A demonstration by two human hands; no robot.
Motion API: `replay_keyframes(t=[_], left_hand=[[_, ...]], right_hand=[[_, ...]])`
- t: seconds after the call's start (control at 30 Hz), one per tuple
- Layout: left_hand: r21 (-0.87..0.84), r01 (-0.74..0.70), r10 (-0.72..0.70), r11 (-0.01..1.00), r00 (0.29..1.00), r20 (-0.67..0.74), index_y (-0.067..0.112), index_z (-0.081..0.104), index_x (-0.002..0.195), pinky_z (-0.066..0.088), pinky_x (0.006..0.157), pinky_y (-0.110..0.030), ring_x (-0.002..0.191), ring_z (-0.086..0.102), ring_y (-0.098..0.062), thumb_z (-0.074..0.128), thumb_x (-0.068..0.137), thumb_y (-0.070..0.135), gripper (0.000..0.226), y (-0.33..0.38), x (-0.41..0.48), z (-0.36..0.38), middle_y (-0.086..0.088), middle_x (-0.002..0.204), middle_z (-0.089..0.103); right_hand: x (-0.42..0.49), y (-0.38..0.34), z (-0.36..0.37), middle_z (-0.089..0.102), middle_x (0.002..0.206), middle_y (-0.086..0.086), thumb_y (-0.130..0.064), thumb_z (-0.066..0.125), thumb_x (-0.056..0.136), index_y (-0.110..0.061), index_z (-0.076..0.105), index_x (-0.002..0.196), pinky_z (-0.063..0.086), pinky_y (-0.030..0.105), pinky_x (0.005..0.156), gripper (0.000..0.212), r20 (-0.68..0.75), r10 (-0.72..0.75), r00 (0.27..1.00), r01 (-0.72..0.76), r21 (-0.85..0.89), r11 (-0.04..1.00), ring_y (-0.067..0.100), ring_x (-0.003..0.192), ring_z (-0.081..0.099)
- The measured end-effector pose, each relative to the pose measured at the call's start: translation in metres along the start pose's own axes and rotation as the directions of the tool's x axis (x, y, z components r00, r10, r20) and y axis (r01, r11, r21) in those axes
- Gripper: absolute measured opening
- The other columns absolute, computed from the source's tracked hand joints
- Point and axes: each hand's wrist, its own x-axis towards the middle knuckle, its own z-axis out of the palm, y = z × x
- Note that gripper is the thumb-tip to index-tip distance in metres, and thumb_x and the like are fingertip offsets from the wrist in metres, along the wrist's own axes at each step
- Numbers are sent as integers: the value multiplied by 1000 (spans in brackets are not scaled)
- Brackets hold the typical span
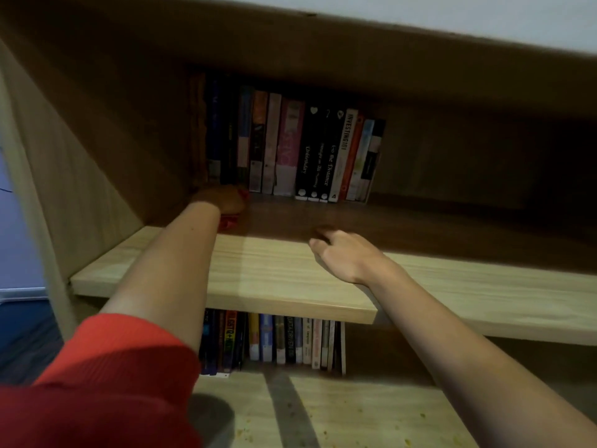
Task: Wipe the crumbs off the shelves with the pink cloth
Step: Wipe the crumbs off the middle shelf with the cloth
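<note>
- The wooden bookcase (97,130) fills the view; its left side wall stands just left of the left hand, and the board above hangs dark over both hands.
- The middle shelf (277,273) runs under both hands. Its front edge is pale and lit, lying nearer the person than either hand; the back part is in shadow.
- Right of the right hand the shelf board is bare all the way to the frame's edge, wide open room.
- Between the 2 hands the shelf is also bare.
- A row of upright books (290,147) stands at the back, just beyond the left hand and well beyond the right hand; the row ends partway, with a dark gap to its right.
- A second row of books (274,342) stands on the lower shelf (355,412), below both hands; yellowish crumbs (407,442) lie on its front part.
- A red sleeve (97,383) covers the left upper arm.
- The left hand (223,200) is deep in the left rear corner, closed down on the pink cloth (228,221), which shows as a small reddish patch under the wrist, pressed to the shelf.
- The right hand (342,253) rests near the shadow line, fingers loosely spread, holding nothing.
</note>
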Motion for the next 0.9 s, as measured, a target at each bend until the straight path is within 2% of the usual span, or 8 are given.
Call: replay_keyframes(t=[0.1,0.23,0.33,0.47,0.57,0.67,0.8,0.9], left_hand=[[78,-90,90,993,996,12,6,55,125,43,78,-30,102,59,-32,39,98,32,40,12,6,8,-18,123,58],[101,-210,205,972,977,64,17,44,138,37,100,-32,126,46,-30,47,94,35,48,34,-1,21,-12,143,45],[82,-301,290,950,950,118,26,41,140,37,105,-35,125,47,-26,42,96,31,44,45,-16,31,-6,144,45],[65,-279,268,958,953,143,18,48,135,42,75,-30,90,58,-19,35,94,46,52,54,-53,43,-9,114,56],[163,-323,315,932,946,72,11,44,138,37,97,-33,126,47,-31,42,96,32,47,66,-95,50,-15,141,47],[137,-438,440,889,898,19,22,41,140,34,101,-34,129,43,-29,45,95,29,46,69,-132,53,-8,143,47],[49,-581,581,812,814,5,26,55,126,39,91,-35,111,54,-25,48,93,27,34,72,-182,64,-3,124,58],[-2,-684,683,730,729,49,25,59,116,45,87,-37,102,55,-21,49,91,16,29,84,-218,69,-2,113,61]], right_hand=[[1,-1,1,36,150,8,-42,28,97,-18,31,144,30,37,110,53,-4,10,1000,-10,6,1000,28,138,32],[0,-5,-1,40,146,12,-34,29,97,-13,38,140,33,35,105,49,-16,43,999,-43,14,999,30,133,38],[-8,-9,-5,51,132,23,-20,30,95,0,51,121,39,33,89,39,-46,121,992,-116,88,989,37,120,48],[-22,-16,-13,58,118,25,-12,35,94,3,57,102,43,33,80,28,-195,171,966,-124,232,965,39,109,55],[-43,0,-19,59,115,18,-7,37,93,2,57,108,44,32,76,27,-334,246,910,-97,404,909,30,99,58],[-81,24,-30,56,103,7,-14,39,95,-8,59,112,38,21,59,28,-355,180,917,-45,359,932,9,70,48],[-129,69,-35,50,121,4,-25,34,99,-11,56,121,37,31,93,34,-393,172,903,-142,105,984,18,111,49],[-141,83,-26,51,132,10,-27,31,100,-10,52,126,35,33,101,37,-341,122,932,-115,42,993,24,123,45]])
